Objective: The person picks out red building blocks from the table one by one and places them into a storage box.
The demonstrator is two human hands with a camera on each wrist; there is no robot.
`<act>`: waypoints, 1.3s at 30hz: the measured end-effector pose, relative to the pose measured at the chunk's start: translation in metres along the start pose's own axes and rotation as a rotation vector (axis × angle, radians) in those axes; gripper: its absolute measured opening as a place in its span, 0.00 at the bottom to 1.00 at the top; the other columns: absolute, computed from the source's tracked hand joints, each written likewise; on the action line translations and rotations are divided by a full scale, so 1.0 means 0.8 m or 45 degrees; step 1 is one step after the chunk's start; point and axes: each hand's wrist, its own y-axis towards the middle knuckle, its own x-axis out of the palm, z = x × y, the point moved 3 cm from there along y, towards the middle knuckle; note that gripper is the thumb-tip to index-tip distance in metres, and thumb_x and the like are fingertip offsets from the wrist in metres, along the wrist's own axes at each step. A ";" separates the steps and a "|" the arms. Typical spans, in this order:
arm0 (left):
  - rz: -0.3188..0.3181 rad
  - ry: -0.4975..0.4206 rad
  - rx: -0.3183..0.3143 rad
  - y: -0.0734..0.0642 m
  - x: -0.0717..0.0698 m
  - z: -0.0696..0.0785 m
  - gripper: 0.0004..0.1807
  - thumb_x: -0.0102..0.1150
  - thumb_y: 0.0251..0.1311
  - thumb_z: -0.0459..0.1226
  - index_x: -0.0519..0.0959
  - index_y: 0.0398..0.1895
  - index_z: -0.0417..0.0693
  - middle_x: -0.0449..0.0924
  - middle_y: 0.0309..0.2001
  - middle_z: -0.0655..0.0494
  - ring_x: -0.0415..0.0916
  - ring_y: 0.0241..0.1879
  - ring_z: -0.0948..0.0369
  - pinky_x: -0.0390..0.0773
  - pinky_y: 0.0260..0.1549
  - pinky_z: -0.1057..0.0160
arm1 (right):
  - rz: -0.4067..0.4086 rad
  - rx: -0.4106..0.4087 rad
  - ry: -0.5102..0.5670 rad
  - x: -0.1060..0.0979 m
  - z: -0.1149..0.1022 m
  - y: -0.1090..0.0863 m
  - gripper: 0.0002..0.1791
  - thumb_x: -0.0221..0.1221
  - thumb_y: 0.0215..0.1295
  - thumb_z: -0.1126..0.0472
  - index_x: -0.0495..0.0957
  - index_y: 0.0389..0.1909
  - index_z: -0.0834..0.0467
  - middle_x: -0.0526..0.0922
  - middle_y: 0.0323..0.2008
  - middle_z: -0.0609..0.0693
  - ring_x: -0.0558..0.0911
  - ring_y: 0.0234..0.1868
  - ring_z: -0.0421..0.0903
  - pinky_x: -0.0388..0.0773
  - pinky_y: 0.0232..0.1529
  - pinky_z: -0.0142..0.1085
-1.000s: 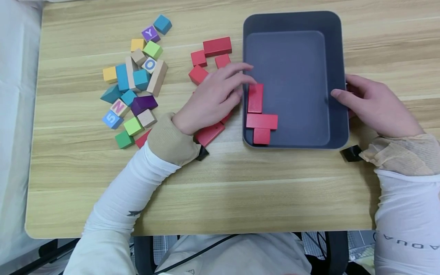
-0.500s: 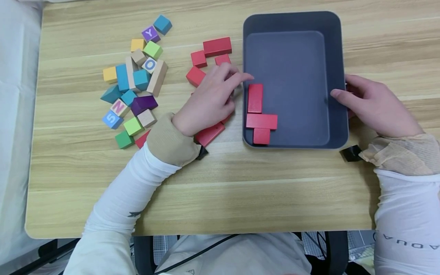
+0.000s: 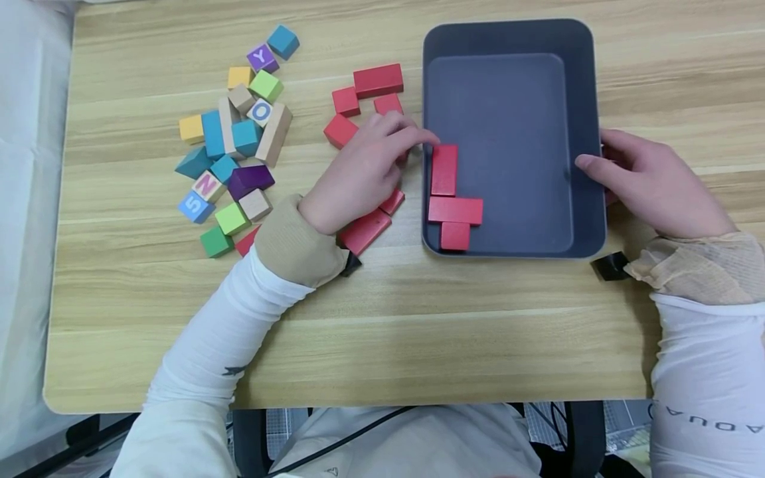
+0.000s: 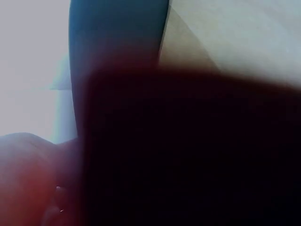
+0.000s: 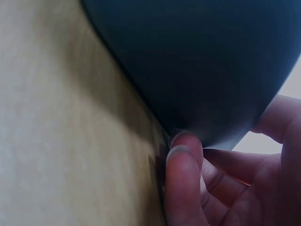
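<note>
My left hand point(image 3: 364, 166) hovers over the red blocks between the loose pile and the dark grey tray point(image 3: 586, 99). Its index finger reaches to the tray's left rim, close to an upright red block point(image 3: 444, 170). The other fingers are bent beneath the hand, and whether they hold a block is hidden. A dark, blurred block shape point(image 4: 188, 150) fills much of the left wrist view. My right hand point(image 3: 663, 182) grips the tray's right side, thumb over the rim and fingers outside. Inside the tray also lie a red bar point(image 3: 455, 210) and a red cube point(image 3: 455, 236).
Several red blocks lie left of the tray, among them a long one point(image 3: 378, 80) and another near my left wrist point(image 3: 364, 232). Farther left is a mixed pile with a purple block point(image 3: 251, 182) and a blue cube point(image 3: 283, 42). The wooden table's point(image 3: 418, 345) front edge faces me.
My left hand has drawn back slightly left from inside the tray's rim, its fingers bending more. A red block beside it shifted a little left. The right hand has stayed on the tray.
</note>
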 end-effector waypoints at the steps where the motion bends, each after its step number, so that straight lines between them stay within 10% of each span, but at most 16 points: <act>1: -0.001 -0.012 -0.014 0.000 -0.001 0.000 0.25 0.41 0.56 0.24 0.73 0.53 0.53 0.69 0.44 0.56 0.62 0.43 0.61 0.62 0.44 0.68 | 0.001 0.001 -0.003 0.000 0.000 0.000 0.24 0.46 0.63 0.44 0.64 0.60 0.44 0.73 0.46 0.51 0.77 0.35 0.40 0.68 0.32 0.23; 18: 0.147 -0.244 -0.193 0.002 -0.010 -0.007 0.24 0.45 0.56 0.25 0.72 0.54 0.56 0.64 0.44 0.57 0.64 0.43 0.67 0.65 0.40 0.73 | -0.009 0.003 0.003 -0.001 0.001 0.001 0.24 0.46 0.63 0.43 0.64 0.60 0.43 0.73 0.45 0.50 0.77 0.35 0.40 0.68 0.32 0.23; 27: 0.297 -0.862 -0.054 -0.008 -0.029 0.027 0.13 0.48 0.56 0.23 0.77 0.43 0.36 0.66 0.45 0.52 0.63 0.48 0.65 0.71 0.43 0.64 | -0.004 0.004 -0.018 -0.001 0.000 0.000 0.24 0.46 0.63 0.43 0.64 0.60 0.44 0.74 0.45 0.51 0.76 0.35 0.41 0.68 0.32 0.25; 39: 0.122 -0.544 0.220 -0.003 -0.014 0.032 0.09 0.52 0.55 0.26 0.78 0.38 0.41 0.74 0.45 0.54 0.65 0.48 0.69 0.61 0.50 0.70 | -0.006 0.007 -0.013 -0.001 0.000 0.000 0.24 0.46 0.63 0.44 0.64 0.59 0.45 0.74 0.44 0.50 0.77 0.34 0.40 0.68 0.31 0.24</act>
